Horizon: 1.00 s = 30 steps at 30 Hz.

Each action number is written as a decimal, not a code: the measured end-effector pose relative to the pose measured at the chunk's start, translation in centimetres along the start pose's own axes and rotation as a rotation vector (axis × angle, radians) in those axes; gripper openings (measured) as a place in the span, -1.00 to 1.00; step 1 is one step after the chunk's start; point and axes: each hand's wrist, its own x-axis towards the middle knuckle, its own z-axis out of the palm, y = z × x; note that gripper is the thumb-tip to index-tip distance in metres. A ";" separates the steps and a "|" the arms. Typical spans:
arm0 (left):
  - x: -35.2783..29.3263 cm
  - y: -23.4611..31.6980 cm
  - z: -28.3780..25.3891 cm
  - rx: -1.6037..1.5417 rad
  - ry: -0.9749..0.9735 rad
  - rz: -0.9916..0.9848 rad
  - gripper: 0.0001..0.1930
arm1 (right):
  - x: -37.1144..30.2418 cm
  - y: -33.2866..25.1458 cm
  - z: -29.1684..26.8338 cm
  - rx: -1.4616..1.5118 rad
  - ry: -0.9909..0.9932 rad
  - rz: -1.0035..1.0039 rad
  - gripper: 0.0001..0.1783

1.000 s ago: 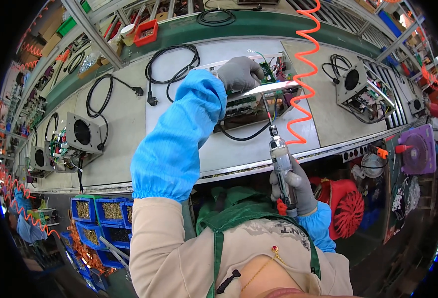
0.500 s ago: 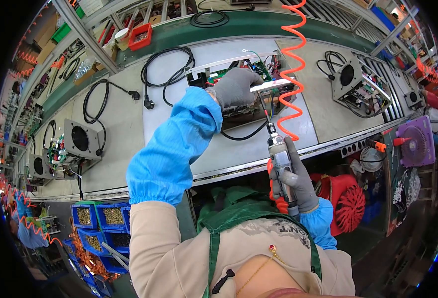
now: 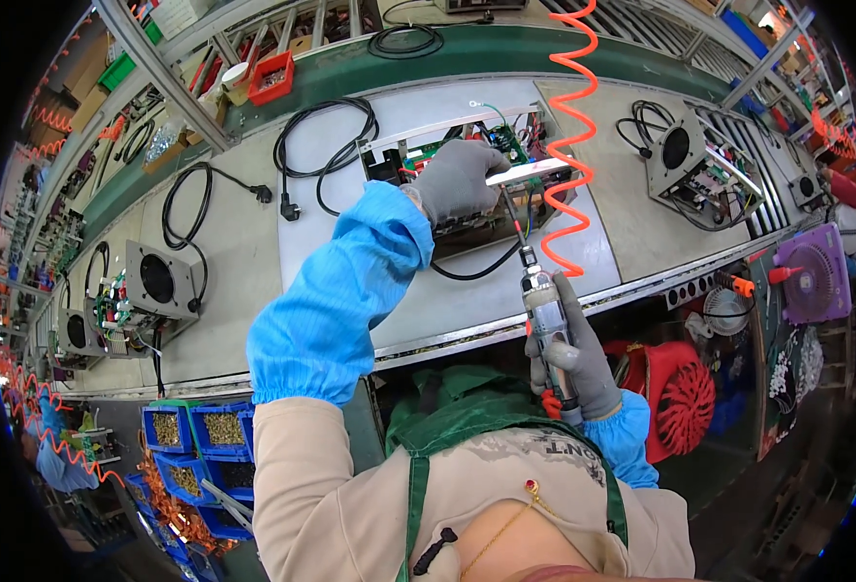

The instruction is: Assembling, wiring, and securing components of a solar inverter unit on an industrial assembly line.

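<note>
An electronics unit (image 3: 505, 225) in an open metal frame lies on the bench before me, with circuit boards and wires inside. My left hand (image 3: 459, 180), in a grey glove, rests over its near side with the fingers curled in beside a white metal strip (image 3: 534, 171). What those fingers hold is hidden. In my gloved right hand (image 3: 583, 364) is an air screwdriver (image 3: 547, 315), gripped round its body. Its long bit (image 3: 515, 215) points up and away to the unit's near side, just below the strip; whether the tip touches a screw cannot be made out.
An orange coiled air hose (image 3: 573, 97) hangs in front of the unit's right side. Similar fan units stand on the left (image 3: 156, 276) and right (image 3: 685, 155). A black power cord (image 3: 287, 145) loops behind my left arm. Blue bins (image 3: 222, 427) of small metal parts sit lower left.
My left hand has shifted slightly, its fingers more bunched near the strip. The screwdriver's front end has tilted a little to the left and its bit stays at the unit.
</note>
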 end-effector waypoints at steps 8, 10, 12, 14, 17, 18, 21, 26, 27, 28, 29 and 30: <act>-0.3 -1.1 1.0 -0.175 0.124 0.078 -0.35 | 0.0 -0.7 0.5 0.033 0.032 0.022 0.07; -0.9 -0.9 0.7 -0.131 0.123 0.067 -0.38 | 0.0 -0.6 0.7 -0.028 0.037 0.038 0.08; -1.8 -0.1 -0.4 -0.086 0.127 0.055 -0.40 | 0.1 -0.3 0.2 0.078 0.007 0.017 0.09; -4.4 0.5 -1.9 0.087 0.383 0.019 -0.49 | 0.2 0.1 -0.5 0.100 -0.015 -0.001 0.10; -9.1 -0.6 -2.7 0.492 0.504 0.064 -0.61 | 0.4 -0.3 -0.4 0.108 -0.016 0.002 0.12; -9.7 -1.3 -2.5 0.496 0.501 0.054 -0.61 | 0.3 -0.4 -0.2 0.086 0.004 0.026 0.13; -10.4 -3.3 -1.3 0.196 0.427 -0.069 -0.71 | 0.6 -0.2 -0.4 0.133 -0.032 0.053 0.16; -10.3 -4.1 -1.7 0.128 0.378 -0.048 -0.75 | 0.7 0.0 -0.7 0.129 -0.052 0.046 0.21; -10.3 -4.1 -1.8 0.110 0.336 -0.080 -0.76 | 0.7 0.1 -0.7 0.138 -0.046 0.045 0.21; -10.3 -4.1 -1.9 0.092 0.294 -0.112 -0.77 | 0.8 0.2 -0.7 0.148 -0.040 0.044 0.20; -10.3 -4.3 -1.8 0.093 0.292 -0.114 -0.77 | 0.9 0.2 -0.7 0.149 -0.041 0.047 0.20; -10.5 -4.7 -1.7 0.066 0.324 -0.096 -0.70 | 1.0 0.1 -0.5 0.145 -0.047 0.043 0.20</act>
